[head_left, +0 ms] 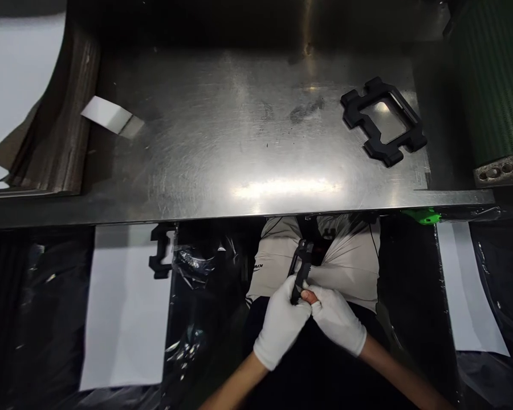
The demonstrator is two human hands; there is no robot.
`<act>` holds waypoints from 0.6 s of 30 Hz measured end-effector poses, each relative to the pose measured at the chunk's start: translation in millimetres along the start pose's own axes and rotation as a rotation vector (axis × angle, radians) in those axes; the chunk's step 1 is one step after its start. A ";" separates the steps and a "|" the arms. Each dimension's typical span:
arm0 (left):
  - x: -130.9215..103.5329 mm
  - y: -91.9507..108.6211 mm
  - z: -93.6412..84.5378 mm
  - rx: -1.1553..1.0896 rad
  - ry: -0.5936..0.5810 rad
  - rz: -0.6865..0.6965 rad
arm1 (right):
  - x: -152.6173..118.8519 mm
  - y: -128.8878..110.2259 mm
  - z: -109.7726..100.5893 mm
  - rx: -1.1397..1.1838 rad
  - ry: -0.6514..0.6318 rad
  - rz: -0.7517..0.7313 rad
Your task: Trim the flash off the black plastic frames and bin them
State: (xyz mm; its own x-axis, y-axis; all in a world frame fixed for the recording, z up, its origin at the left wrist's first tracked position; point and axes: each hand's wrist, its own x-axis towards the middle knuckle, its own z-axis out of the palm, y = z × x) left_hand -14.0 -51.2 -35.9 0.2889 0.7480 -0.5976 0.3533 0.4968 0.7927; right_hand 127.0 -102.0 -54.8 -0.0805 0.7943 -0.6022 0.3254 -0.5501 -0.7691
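In my lap, below the table edge, I hold a black plastic frame (304,256) tilted nearly edge-on. My left hand (282,319), in a white glove, is wrapped round its lower end. Close against it, my right hand (337,318) wears a white glove with the thumb tip bare. Its thumb and fingers pinch the frame's lower edge, and the exact contact is partly hidden. A second black frame (370,139), angular with notched sides and a large opening, lies on the right of the metal table (205,142).
A small white block (113,117) lies beside the stack of sheets (74,114) at left. Below the table, part of another black frame (159,250) rests on white paper (123,319). A green object (425,216) sits under the right edge, near a green ribbed surface (496,80).
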 end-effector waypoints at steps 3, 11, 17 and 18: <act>-1.7 0.8 1.6 -0.018 0.015 0.013 | 0.8 2.6 0.7 0.034 0.020 -0.004; 5.9 1.7 -6.3 -0.030 -0.079 -0.035 | -10.6 -10.6 -31.3 -0.012 -0.112 -0.090; 15.1 20.7 -33.6 0.149 -0.180 0.003 | -13.9 -16.2 -78.3 -0.100 0.196 -0.142; 15.8 24.5 -39.3 0.162 -0.203 0.006 | -8.8 -16.4 -81.9 -0.139 0.284 -0.192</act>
State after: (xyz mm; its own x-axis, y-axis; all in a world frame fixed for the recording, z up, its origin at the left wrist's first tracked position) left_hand -35.8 -9.9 -21.2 0.4584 0.6385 -0.6182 0.4848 0.4034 0.7761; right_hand 199.6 -78.8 -19.3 0.1058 0.9302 -0.3514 0.4561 -0.3594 -0.8141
